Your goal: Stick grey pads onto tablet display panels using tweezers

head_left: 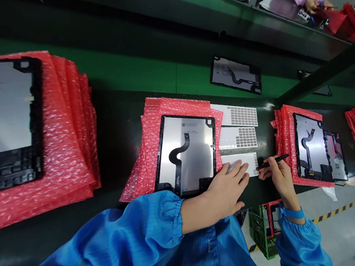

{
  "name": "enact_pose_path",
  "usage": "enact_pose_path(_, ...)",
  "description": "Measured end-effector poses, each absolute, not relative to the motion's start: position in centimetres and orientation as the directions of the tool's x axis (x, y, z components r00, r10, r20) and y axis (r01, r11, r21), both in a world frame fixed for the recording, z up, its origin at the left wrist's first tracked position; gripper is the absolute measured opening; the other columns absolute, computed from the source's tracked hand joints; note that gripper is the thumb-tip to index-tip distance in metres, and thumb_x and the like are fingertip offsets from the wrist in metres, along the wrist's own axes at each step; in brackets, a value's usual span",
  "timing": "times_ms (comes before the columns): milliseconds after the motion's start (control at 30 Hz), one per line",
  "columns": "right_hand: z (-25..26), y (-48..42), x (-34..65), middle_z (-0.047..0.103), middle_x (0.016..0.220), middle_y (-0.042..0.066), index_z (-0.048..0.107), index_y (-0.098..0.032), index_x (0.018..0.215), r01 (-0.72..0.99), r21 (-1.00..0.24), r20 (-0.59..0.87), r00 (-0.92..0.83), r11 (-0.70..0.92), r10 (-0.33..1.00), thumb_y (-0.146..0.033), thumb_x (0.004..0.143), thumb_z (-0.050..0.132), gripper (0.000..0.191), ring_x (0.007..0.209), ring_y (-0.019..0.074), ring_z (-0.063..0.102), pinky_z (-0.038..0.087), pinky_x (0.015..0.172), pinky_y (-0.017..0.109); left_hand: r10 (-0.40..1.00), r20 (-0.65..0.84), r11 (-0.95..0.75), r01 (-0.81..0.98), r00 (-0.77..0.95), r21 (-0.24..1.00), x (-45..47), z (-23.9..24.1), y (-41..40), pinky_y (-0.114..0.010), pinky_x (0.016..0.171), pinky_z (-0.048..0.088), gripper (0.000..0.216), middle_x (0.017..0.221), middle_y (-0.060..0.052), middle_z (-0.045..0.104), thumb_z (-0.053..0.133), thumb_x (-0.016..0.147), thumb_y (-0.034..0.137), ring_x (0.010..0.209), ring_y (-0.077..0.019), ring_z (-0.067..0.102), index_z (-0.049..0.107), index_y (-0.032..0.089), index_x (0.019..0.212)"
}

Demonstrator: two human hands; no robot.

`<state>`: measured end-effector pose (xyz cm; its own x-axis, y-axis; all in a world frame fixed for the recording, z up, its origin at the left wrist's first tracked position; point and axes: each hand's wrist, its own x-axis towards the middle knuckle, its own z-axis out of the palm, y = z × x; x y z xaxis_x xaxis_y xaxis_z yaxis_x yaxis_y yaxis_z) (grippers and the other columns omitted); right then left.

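My left hand (pixel 226 188) lies flat with fingers stretched out on a white sticker sheet (pixel 250 160), beside the lower right corner of a tablet panel (pixel 187 152). The panel shows its silver back and a black flex cable, and rests on a stack of red bubble wrap (pixel 155 122). My right hand (pixel 276 174) pinches black tweezers (pixel 273 161), whose tip touches the sheet's right edge. Two more sticker sheets (pixel 240 115) with grey grids lie just beyond.
A large red bubble-wrap stack with a panel (pixel 7 121) sits at the left. Another stack with panels (pixel 316 146) is at the right, and one panel (pixel 236 75) lies on the green belt. A green crate (pixel 260 229) stands below the bench. Another person's hands (pixel 316 3) work at the top right.
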<state>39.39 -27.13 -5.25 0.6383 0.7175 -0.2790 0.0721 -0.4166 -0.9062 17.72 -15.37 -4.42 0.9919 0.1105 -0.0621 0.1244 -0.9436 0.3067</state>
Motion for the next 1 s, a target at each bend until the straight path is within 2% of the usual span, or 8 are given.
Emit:
enact_pose_path(333, -5.5, -26.9, 39.8, 0.075, 0.064, 0.002, 0.062, -0.021, 0.096, 0.053, -0.901, -0.299, 0.645, -0.431, 0.703, -0.072, 0.090, 0.072, 0.053, 0.047, 0.0185, 0.071, 0.058, 0.044, 0.027, 0.101, -0.080, -0.947, 0.121, 0.992, 0.297, 17.8, -4.5, -15.4, -0.054, 0.119, 0.038, 0.084, 0.175, -0.017, 0.033, 0.067, 0.092, 0.064, 0.158, -0.0383, 0.032, 0.053, 0.012, 0.156)
enact_pose_path(633, -4.6, -26.6, 39.8, 0.074, 0.060, 0.002, 0.064, -0.020, 0.092, 0.005, -0.932, -0.269, 0.660, -0.362, 0.702, -0.067, 0.090, 0.075, 0.049, 0.040, 0.0175, 0.067, 0.054, 0.042, 0.026, 0.103, -0.073, -0.942, 0.121, 0.992, 0.314, 18.4, -4.8, -15.6, -0.054, 0.118, 0.038, 0.084, 0.174, -0.018, 0.034, 0.067, 0.091, 0.064, 0.158, -0.0388, 0.033, 0.053, 0.011, 0.156)
enact_pose_path(733, -3.3, -25.8, 39.6, 0.074, 0.061, 0.002, 0.065, -0.019, 0.091, 0.023, -0.945, -0.225, 0.681, -0.327, 0.697, -0.062, 0.092, 0.076, 0.044, 0.039, 0.0181, 0.066, 0.052, 0.040, 0.026, 0.128, -0.027, -0.942, 0.130, 0.991, 0.311, 18.6, -4.9, -15.9, -0.055, 0.117, 0.038, 0.084, 0.172, -0.019, 0.039, 0.067, 0.091, 0.065, 0.155, -0.0399, 0.036, 0.056, 0.009, 0.153)
enact_pose_path(800, -2.3, -24.5, 38.9, 0.074, 0.060, 0.002, 0.066, -0.020, 0.091, 0.036, -0.956, -0.186, 0.697, -0.292, 0.693, -0.059, 0.092, 0.077, 0.041, 0.039, 0.0191, 0.066, 0.052, 0.038, 0.026, 0.147, 0.056, -0.945, 0.124, 0.988, 0.303, 18.1, -4.4, -16.1, -0.055, 0.118, 0.036, 0.081, 0.168, -0.020, 0.044, 0.068, 0.091, 0.064, 0.152, -0.0404, 0.040, 0.059, 0.008, 0.150)
enact_pose_path(900, -1.4, -21.4, 36.7, 0.073, 0.059, 0.001, 0.066, -0.020, 0.090, 0.042, -0.978, -0.116, 0.711, -0.206, 0.693, -0.056, 0.093, 0.077, 0.038, 0.039, 0.0194, 0.067, 0.054, 0.039, 0.027, 0.150, 0.219, -0.948, 0.077, 0.964, 0.310, 15.9, -2.7, -15.8, -0.049, 0.114, 0.039, 0.066, 0.150, -0.022, 0.062, 0.067, 0.094, 0.058, 0.138, -0.0373, 0.054, 0.067, 0.006, 0.136)
enact_pose_path(967, -1.3, -18.6, 34.2, 0.073, 0.058, 0.000, 0.064, -0.020, 0.088, 0.039, -0.989, -0.074, 0.698, -0.141, 0.713, -0.055, 0.094, 0.076, 0.037, 0.038, 0.0188, 0.067, 0.055, 0.040, 0.027, 0.161, 0.259, -0.939, 0.068, 0.952, 0.337, 13.7, -1.3, -14.9, -0.042, 0.097, 0.047, 0.047, 0.117, -0.016, 0.075, 0.062, 0.099, 0.053, 0.111, -0.0305, 0.068, 0.071, 0.010, 0.117)
enact_pose_path(1000, -1.3, -17.1, 32.8, 0.073, 0.057, 0.000, 0.064, -0.021, 0.087, 0.029, -0.993, -0.064, 0.679, -0.114, 0.732, -0.055, 0.094, 0.076, 0.037, 0.038, 0.0185, 0.067, 0.055, 0.040, 0.027, 0.184, 0.250, -0.933, 0.089, 0.951, 0.348, 12.5, -0.7, -14.2, -0.039, 0.087, 0.049, 0.040, 0.099, -0.011, 0.075, 0.059, 0.101, 0.050, 0.095, -0.0270, 0.070, 0.071, 0.012, 0.107)
